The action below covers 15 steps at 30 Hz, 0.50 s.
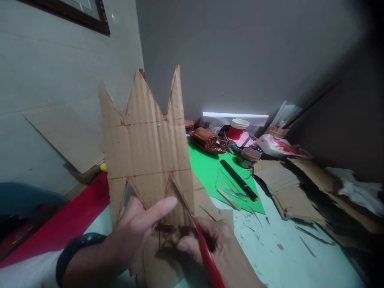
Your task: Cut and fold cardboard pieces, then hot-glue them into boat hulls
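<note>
A corrugated cardboard piece [147, 148] stands upright before me, its top edge cut into pointed peaks. Brown marker lines cross it, and more lines trace triangles along its lower part. My left hand [141, 220] grips the lower edge, thumb lying across the front and the other fingers hidden behind. In my right hand [213, 244] are red-handled scissors [205, 252]. Their blades lie along a slanted line at the lower right of the cardboard, with the tip close to the horizontal line. Beneath both hands lies more cardboard [159, 268], partly in shadow.
A green sheet [204, 160] holds a black marker [238, 180] and a clear set square [226, 184]. Behind stand a red-and-white cup [238, 129] and a small jar [249, 157]. Cardboard scraps [282, 184] lie to the right, with trimmings on the pale table [270, 256].
</note>
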### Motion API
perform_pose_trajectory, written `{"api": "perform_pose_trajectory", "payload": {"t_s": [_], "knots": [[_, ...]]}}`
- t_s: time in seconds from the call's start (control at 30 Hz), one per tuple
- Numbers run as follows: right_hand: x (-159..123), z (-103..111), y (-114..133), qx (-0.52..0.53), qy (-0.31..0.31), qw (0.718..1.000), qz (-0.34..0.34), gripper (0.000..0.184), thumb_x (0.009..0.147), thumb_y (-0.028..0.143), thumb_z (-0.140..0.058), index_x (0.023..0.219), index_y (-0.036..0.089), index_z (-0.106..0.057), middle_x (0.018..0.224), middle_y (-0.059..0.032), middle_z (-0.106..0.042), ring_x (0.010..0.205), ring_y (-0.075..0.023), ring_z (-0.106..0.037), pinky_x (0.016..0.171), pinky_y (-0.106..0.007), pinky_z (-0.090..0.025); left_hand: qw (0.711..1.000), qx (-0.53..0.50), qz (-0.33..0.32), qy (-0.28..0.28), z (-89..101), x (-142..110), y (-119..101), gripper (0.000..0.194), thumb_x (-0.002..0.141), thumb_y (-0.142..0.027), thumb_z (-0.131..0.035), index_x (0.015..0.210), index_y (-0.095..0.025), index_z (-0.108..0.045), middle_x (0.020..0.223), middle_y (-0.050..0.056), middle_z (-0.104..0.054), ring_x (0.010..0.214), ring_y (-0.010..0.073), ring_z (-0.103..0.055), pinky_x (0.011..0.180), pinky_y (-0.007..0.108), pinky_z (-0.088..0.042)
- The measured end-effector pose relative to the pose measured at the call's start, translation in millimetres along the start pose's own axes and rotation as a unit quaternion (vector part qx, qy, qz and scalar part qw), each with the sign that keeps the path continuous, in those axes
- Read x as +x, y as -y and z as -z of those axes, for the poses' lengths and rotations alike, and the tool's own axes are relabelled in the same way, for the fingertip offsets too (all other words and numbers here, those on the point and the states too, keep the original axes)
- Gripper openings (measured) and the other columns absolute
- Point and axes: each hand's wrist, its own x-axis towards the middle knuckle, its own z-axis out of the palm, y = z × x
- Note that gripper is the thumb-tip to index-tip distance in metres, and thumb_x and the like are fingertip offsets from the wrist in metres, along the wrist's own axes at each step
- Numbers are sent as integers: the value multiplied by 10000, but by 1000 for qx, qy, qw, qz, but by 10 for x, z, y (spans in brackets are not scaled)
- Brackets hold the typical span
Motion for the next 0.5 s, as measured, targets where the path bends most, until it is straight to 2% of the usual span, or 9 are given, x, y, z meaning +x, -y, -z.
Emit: {"api": "perform_pose_trajectory", "payload": {"t_s": [0.07,0.17,0.3,0.4,0.5], "knots": [[8,-9,-16,3,-8,1000,1,504,719,617,-732,673,149,-549,602,23,-377,594,-120,-321,530,-253,-259,1000,-5,12,10,-2,-2,-2,585,779,-291,-762,1337,-208,-607,1178,82,-760,1233,316,-626,991,379,-561],[1,-20,1,36,-16,999,-17,468,693,486,-793,596,178,-454,562,49,-333,575,-103,-293,514,-240,-225,1000,-2,-6,20,-5,-1,-1,586,776,-297,-762,1334,-206,-610,1190,87,-753,1250,318,-612,1019,395,-544],[-18,-44,51,122,-6,992,-38,446,656,367,-810,563,198,-408,554,70,-305,574,-95,-263,525,-224,-269,1000,19,-23,7,5,6,8,570,753,-303,-786,1298,-215,-642,1180,85,-759,1260,338,-603,1059,413,-511],[-23,-35,57,109,-5,992,-55,447,635,399,-821,571,194,-429,567,74,-304,574,-96,-280,528,-229,-276,999,31,-24,-5,44,18,18,562,745,-324,-796,1280,-223,-658,1129,72,-780,1239,338,-619,1041,395,-523],[-20,17,18,50,-3,998,-46,346,681,386,-759,639,183,-482,601,56,-402,590,-105,-374,562,-238,-318,998,38,-24,-32,103,50,32,569,751,-266,-802,1297,-236,-643,1098,37,-792,1239,296,-625,1065,346,-500]]}}
